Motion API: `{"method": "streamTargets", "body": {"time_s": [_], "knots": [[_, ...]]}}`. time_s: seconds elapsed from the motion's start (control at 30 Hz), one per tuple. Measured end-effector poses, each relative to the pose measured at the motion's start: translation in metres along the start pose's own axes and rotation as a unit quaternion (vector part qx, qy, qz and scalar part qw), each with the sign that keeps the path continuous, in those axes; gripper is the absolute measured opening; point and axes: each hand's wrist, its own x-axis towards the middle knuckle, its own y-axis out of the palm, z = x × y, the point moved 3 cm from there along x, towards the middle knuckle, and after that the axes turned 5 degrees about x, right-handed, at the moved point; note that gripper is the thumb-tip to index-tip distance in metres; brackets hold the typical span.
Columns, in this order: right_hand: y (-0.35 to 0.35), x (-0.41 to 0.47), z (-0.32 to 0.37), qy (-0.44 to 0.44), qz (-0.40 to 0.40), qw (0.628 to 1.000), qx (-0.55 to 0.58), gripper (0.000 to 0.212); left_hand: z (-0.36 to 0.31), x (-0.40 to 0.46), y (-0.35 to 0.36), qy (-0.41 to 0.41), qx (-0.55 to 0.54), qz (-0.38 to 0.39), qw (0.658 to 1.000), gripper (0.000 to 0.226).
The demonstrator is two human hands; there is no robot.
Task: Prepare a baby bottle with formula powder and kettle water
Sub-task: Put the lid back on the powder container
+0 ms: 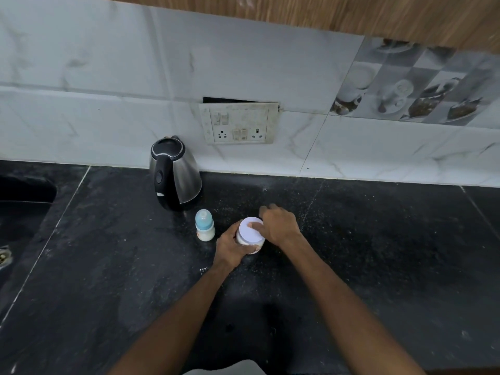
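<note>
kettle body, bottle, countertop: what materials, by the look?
Kettle: brushed metal body, likely stainless, with streaky reflections; glossy black plastic handle and lid. Baby bottle: translucent plastic, with a pale blue, probably plastic cap. Countertop: polished black speckled stone, likely granite, with visible slab seams.

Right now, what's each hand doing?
Left hand: grips the formula jar body.
Right hand: on the jar's white lid, thumb across its top.

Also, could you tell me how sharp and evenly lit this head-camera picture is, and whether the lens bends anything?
Head view: wide-angle bending curves the wall tiles; right hand slightly motion-blurred; kettle sharp, with soft steel reflections; the dark counter is dim near the bottom.
</note>
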Motion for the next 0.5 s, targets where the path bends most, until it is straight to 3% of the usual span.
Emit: {"method": "streamTargets", "body": {"time_s": [0.1,0.17,0.3,0.5], "knots": [[0.007,0.003,0.002,-0.092,0.094,0.987,0.091,0.072,0.003,-0.001,0.000,-0.008,0.002,-0.006,1.000,0.084],[0.009,0.005,0.006,-0.123,0.116,0.983,0.073,0.071,0.001,-0.003,0.000,-0.010,0.007,-0.006,1.000,0.085],[0.005,0.002,0.012,-0.085,0.071,0.993,0.029,0.064,0.002,-0.003,-0.001,-0.009,0.005,-0.006,1.000,0.088],[0.010,-0.004,0.018,0.010,-0.029,0.999,-0.012,0.077,0.001,-0.001,-0.005,0.005,0.016,0.005,1.000,0.088]]}}
